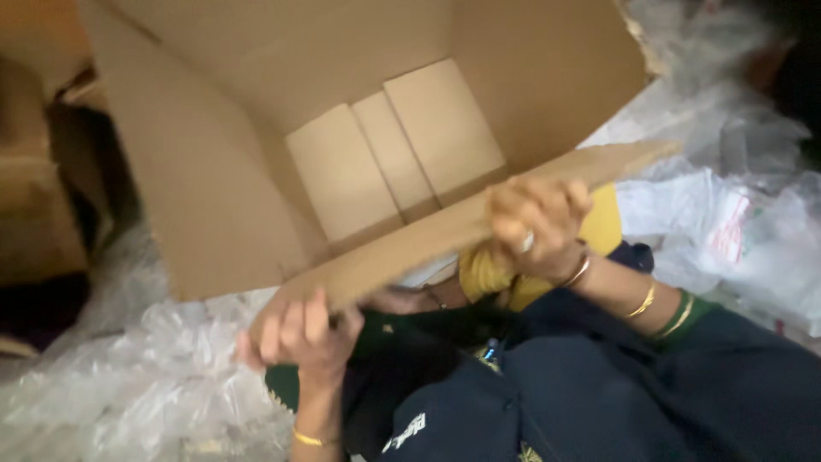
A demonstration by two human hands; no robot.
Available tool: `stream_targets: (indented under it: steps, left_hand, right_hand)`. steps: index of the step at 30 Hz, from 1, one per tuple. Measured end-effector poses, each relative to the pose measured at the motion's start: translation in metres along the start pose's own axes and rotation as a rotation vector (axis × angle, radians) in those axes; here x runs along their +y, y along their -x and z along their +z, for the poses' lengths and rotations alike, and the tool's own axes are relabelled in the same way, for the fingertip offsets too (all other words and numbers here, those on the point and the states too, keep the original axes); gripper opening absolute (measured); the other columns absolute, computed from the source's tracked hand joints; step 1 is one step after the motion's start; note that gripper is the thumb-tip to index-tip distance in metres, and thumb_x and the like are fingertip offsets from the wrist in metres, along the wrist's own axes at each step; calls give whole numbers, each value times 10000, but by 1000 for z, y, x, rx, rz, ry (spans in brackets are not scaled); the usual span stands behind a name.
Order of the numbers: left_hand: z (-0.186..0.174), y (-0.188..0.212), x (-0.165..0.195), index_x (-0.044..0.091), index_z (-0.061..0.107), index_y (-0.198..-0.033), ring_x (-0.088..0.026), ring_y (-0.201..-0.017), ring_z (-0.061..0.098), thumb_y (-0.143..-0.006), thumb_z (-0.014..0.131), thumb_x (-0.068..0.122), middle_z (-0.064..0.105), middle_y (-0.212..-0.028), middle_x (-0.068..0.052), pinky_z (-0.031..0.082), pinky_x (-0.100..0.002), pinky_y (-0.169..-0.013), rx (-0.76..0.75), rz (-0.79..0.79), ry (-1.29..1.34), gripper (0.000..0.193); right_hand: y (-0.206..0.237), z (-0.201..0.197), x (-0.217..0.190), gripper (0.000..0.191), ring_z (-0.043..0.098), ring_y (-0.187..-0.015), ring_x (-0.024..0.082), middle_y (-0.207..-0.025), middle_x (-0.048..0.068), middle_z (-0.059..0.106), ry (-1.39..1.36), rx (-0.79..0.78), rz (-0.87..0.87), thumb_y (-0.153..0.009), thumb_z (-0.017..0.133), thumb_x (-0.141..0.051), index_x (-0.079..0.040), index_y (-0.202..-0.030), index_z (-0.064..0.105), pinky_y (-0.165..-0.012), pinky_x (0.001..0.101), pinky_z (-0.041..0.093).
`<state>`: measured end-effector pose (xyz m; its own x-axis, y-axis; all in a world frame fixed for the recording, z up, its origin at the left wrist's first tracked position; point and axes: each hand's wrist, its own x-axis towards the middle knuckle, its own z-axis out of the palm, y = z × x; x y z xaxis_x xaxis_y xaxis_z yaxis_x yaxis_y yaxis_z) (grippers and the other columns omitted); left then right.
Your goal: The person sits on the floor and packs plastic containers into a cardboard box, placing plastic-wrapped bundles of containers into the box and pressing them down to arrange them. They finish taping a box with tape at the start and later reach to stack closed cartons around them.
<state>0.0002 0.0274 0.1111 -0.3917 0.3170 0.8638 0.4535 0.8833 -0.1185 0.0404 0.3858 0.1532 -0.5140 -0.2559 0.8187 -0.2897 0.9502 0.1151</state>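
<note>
Both hands clamped on the cardboard box [256, 154]: left hand [301, 335] grips its near flap's lower end, right hand [537, 224] farther up; plastic bags [735, 222] beside the box.

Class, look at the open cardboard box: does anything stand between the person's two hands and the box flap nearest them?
Nothing visible does. The left hand and the right hand both already grip the near flap of the cardboard box. Clear plastic bags lie beside it, not between.
</note>
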Motion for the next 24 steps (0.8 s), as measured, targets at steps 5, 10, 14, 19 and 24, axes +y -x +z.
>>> stream_targets:
  steps: [5,10,14,19,24]
  left_hand:
    - [1,141,32,268,560,-1299,-240,-1313,455,-976,765,327,512,-1311,36,272,-543,-1109,62,210,-150,387]
    - [-20,136,67,212,566,-1427,-329,-1304,442,-907,757,452,515,-1389,-50,281,-615,-1122,-560,-56,238,604]
    - [9,33,41,180,431,-1508,-445,-1410,349,-695,832,492,395,-1529,-171,230,-691,-1133,-820,-153,298,959]
    - [62,-24,31,253,298,-1571,-437,-1432,305,-478,918,505,329,-1553,-182,212,-700,-1089,-1101,-119,106,1281]
    - [96,28,36,248,503,-1484,-347,-1200,484,-702,860,459,536,-1316,-118,347,-627,-1064,-650,-91,44,885]
  right_hand:
    - [133,20,-41,238,538,-1293,198,-1356,-17,597,169,202,-148,-917,792,-260,-258,-1112,655,-1153,503,284]
    - [211,23,-73,671,249,-1521,362,-1623,100,359,-164,-652,23,-892,688,-530,-137,-1409,520,-1134,745,32]
    - [218,45,-71,914,153,-1503,452,-1658,115,232,-331,-863,24,-828,672,-588,-168,-1567,334,-1015,867,-34]
    - [206,92,-72,912,168,-1496,431,-1658,60,194,-63,-1123,-23,-807,675,-547,-289,-1581,268,-955,927,44]
    - [188,150,-60,921,204,-1494,415,-1657,58,206,-89,-1375,57,-853,670,-515,-330,-1627,206,-975,902,87]
